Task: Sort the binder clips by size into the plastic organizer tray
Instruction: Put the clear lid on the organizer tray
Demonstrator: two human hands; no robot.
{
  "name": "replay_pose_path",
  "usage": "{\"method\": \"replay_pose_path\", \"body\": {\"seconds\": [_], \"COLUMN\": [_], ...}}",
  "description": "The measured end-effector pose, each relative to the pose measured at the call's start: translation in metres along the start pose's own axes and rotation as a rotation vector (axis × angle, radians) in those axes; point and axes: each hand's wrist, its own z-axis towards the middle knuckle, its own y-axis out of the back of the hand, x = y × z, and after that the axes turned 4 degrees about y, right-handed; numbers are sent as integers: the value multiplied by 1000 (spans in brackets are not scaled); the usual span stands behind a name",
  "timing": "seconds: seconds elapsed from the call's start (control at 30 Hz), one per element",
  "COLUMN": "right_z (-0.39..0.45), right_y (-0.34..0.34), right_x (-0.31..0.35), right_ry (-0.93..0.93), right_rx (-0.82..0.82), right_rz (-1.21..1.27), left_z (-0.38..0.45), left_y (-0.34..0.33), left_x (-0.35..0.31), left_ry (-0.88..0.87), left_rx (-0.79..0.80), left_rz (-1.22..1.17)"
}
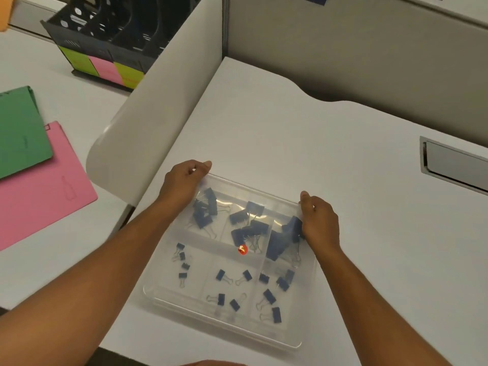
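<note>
Two hands are on the clear plastic organizer tray [227, 322], which sits on the white desk [303, 143] at the near centre. Your left hand [183, 182] grips the tray's far-left corner, fingers curled over the rim. Your right hand [319, 220] grips the far-right edge, thumb pointing away from you along the rim and fingers wrapped down the outside wall.

The tray holds blue binder clips in six compartments, three far and three near. The far-left compartment carries a heap of medium-large clips [204, 210], partly behind your left hand. The far-middle compartment holds large clips [248, 224] piled together, with a small red-orange light spot [242, 250] at its near edge. The far-right compartment holds the largest clips [284, 239], partly covered by your right hand. The near-left compartment holds four small clips [182, 262] lying apart in a loose line. The near-middle compartment holds four small clips [227, 287], well spread. The near-right compartment holds somewhat bigger small clips [273, 294], also spread.

A grey partition panel [158, 107] stands left of the tray. Beyond it, on the left desk, a green folder [21, 133] overlaps a pink folder [45, 186]. A black file sorter [111, 30] stands far left, with yellow-green and pink sticky notes [105, 70] on its front.
</note>
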Motion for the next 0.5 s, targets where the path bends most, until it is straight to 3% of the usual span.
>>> {"method": "replay_pose_path", "body": {"seconds": [0.23, 0.37, 0.5], "right_z": [-12, -64, -139], "right_y": [10, 23, 6], "right_x": [15, 16, -6], "right_ry": [-150, 183, 466], "right_rx": [-25, -219, -106], "right_rz": [237, -13, -266], "left_z": [-8, -46, -115], "left_y": [6, 18, 25], "left_x": [-3, 8, 55], "left_ry": [-41, -269, -493], "left_rx": [-90, -99, -35], "left_rz": [59, 290, 587]}}
